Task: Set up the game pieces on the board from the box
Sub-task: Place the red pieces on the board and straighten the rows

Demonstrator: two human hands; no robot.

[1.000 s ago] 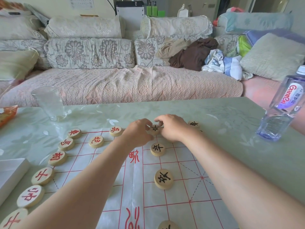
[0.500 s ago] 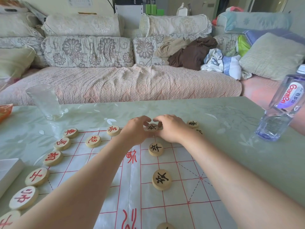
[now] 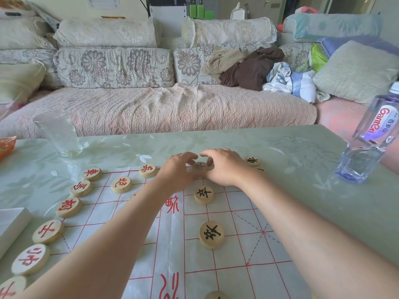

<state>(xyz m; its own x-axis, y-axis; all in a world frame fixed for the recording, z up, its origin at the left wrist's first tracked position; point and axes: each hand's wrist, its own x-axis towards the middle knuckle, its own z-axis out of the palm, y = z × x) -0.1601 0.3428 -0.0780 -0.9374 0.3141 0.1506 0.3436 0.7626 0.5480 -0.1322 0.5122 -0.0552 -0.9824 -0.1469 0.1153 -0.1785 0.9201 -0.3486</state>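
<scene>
now pinching one blurred wooden xiangqi disc (image 3: 200, 167) from both sides, with the left hand (image 3: 177, 170) curled on its left rim and the right hand (image 3: 224, 167) curled on its right. holding it at the far edge of the red-lined board sheet (image 3: 237, 251), beyond two black-lettered discs (image 3: 211, 234) lying mid-board. reaching past red-lettered discs (image 3: 69, 207) lining the left side, near the white box (image 3: 10, 225).

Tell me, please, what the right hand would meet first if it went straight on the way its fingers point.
The blurred wooden piece, which the right hand seems to be touching; just beyond it, the left hand, though depth is unclear.
</scene>
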